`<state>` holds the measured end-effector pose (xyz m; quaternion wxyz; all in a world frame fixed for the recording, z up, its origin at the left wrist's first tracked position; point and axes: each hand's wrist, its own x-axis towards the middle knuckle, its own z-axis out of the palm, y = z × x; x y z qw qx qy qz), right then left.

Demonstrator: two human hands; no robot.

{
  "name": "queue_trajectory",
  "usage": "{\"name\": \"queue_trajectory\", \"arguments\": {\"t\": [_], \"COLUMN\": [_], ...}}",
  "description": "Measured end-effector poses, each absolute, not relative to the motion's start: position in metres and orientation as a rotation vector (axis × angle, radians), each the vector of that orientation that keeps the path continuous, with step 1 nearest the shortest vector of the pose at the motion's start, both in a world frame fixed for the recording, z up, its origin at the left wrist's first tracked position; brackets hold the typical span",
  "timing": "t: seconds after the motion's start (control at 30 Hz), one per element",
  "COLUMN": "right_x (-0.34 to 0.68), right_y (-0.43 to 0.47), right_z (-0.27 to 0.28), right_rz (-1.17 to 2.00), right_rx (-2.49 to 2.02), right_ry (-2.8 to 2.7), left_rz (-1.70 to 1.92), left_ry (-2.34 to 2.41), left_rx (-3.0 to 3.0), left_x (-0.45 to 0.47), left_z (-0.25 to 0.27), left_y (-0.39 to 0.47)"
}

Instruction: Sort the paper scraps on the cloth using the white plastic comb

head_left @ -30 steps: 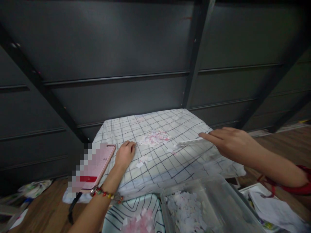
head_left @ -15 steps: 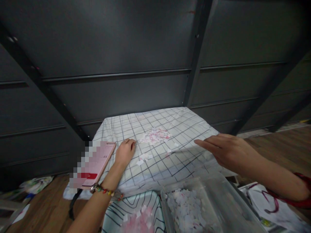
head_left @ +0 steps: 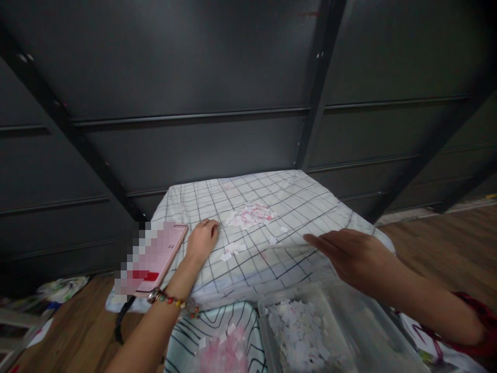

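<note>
My left hand [head_left: 202, 240] rests on the white checked cloth [head_left: 272, 191] beside a phone in a pink case [head_left: 166, 254]. Its fingers are curled in, and what they may hold is hidden. A heap of small white and pink paper pieces [head_left: 252, 215] lies just right of it, with a few loose white slips [head_left: 233, 251] nearer me. My right hand [head_left: 345, 254] hovers over the cloth's near right side, fingers stretched out to the left, with nothing visible in them.
Close to me stand a patterned tray [head_left: 178, 342] with a clear bag of pink pieces [head_left: 227, 349] and a clear plastic box [head_left: 349, 331] holding many white paper bits [head_left: 298, 331]. A dark panelled wall [head_left: 194, 145] rises behind the cloth.
My right hand has moved slightly left and down, nearer the loose slips. The left hand keeps its place beside the phone. The view has shifted a little.
</note>
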<state>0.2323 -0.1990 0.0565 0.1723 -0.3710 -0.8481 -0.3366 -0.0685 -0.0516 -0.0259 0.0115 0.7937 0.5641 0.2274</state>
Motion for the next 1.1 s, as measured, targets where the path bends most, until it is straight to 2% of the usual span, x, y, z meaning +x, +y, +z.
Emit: {"name": "queue_trajectory", "arguments": {"t": [0.77, 1.1], "right_x": [0.205, 0.167], "right_y": [-0.237, -0.257], "right_z": [0.053, 0.056], "right_rz": [-1.088, -0.664], "right_rx": [-1.208, -1.076], "right_ry": [-2.369, -2.457], "left_rz": [0.763, 0.758], "left_ry": [1.733, 1.749], "left_rx": [2.456, 2.457], "left_x": [-0.07, -0.07], "left_z": [-0.026, -0.028], "left_y": [-0.054, -0.054]}}
